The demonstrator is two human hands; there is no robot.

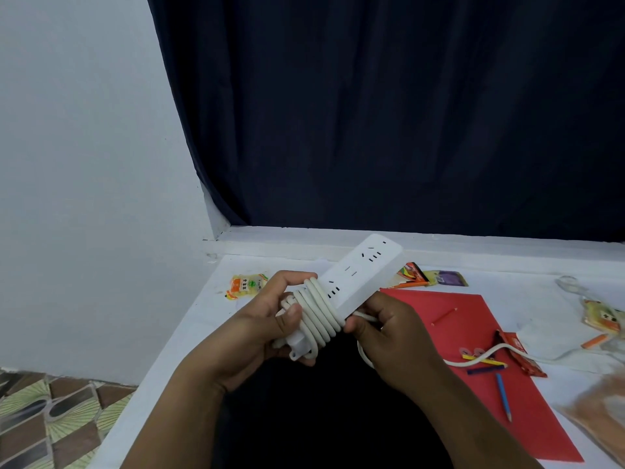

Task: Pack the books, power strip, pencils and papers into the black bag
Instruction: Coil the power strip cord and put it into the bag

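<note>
My left hand (260, 319) grips the near end of a white power strip (362, 272), held above the table with its cord (318, 313) coiled several times round it. My right hand (385, 336) pinches the cord beside the coil; the loose rest of the cord (487, 355) trails right across a red paper sheet (449, 319). Pencils lie on the red sheet: a blue one (504, 396), a short yellow one (483, 360) and a dark one (482, 370). The black bag (304, 418) lies dark under my forearms, mostly hidden.
A white table (203, 319) runs to a white wall ledge under a dark blue curtain (372, 113). Snack packets lie at the far left (245, 284), far middle (414, 274) and right edge (605, 318). An orange crayon (593, 340) lies at right. Tiled floor (50, 418) shows bottom left.
</note>
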